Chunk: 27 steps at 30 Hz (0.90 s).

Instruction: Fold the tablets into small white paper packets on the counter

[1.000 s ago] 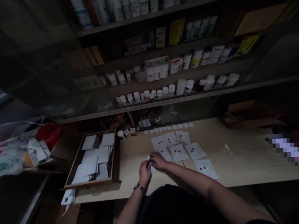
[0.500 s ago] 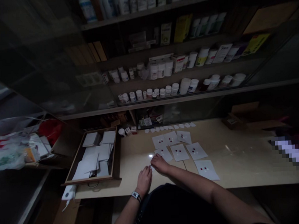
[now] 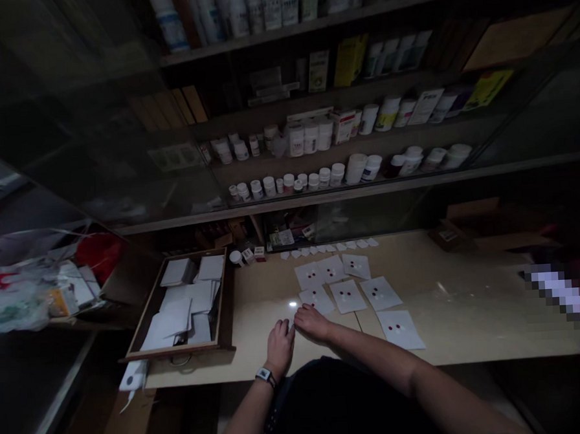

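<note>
Your left hand point(image 3: 280, 344) and right hand point(image 3: 312, 322) nearly met low over the desk point(image 3: 469, 305), fingers curled; whether they pinched anything, I couldn't tell. The paper squares point(image 3: 408, 339) lay flat beyond and beside your right hand, probably to keep their pills point(image 3: 390, 328) in separate portions. Small white packets point(image 3: 340, 247) lined the back, likely sparing room.

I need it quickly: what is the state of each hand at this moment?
Left hand: low over the pale, smooth tabletop, fingers bent; any grip cannot be told.
Right hand: fingers curled by a white, square paper sheet; any hold is hidden.
</note>
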Motion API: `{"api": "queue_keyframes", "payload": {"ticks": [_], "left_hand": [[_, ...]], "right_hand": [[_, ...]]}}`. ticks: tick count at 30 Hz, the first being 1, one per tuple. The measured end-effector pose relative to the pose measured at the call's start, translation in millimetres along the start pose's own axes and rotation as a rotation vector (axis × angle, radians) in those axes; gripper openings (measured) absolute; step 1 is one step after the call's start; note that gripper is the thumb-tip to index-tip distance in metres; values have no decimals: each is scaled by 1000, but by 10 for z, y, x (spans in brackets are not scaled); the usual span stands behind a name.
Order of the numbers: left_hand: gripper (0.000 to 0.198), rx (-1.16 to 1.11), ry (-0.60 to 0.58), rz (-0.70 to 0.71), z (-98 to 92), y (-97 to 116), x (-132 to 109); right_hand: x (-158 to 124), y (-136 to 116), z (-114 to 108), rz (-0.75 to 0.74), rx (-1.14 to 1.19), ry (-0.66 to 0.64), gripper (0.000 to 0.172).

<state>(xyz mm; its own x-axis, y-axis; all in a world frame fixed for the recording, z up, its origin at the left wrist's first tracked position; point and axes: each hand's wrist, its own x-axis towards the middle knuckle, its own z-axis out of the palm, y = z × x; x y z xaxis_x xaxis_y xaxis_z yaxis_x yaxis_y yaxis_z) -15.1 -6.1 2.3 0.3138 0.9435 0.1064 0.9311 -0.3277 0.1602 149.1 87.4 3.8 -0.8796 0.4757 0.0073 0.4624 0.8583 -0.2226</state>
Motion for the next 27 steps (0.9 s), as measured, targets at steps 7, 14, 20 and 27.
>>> {"api": "queue_keyframes", "payload": {"ticks": [7, 14, 20, 27], "left_hand": [[41, -8, -37, 61, 34, -42, -5], [32, -54, -89, 132, 15, -132, 47], [37, -70, -127, 151, -43, -198, 66], [44, -15, -183, 241, -55, -246, 65]], "right_hand": [[-76, -26, 52, -26, -3, 5, 24], [-207, -77, 75, -38, -13, 29, 26], [-317, -100, 13, -42, 35, 51, 28], [-438, 5, 7, -93, 84, 51, 33]]}}
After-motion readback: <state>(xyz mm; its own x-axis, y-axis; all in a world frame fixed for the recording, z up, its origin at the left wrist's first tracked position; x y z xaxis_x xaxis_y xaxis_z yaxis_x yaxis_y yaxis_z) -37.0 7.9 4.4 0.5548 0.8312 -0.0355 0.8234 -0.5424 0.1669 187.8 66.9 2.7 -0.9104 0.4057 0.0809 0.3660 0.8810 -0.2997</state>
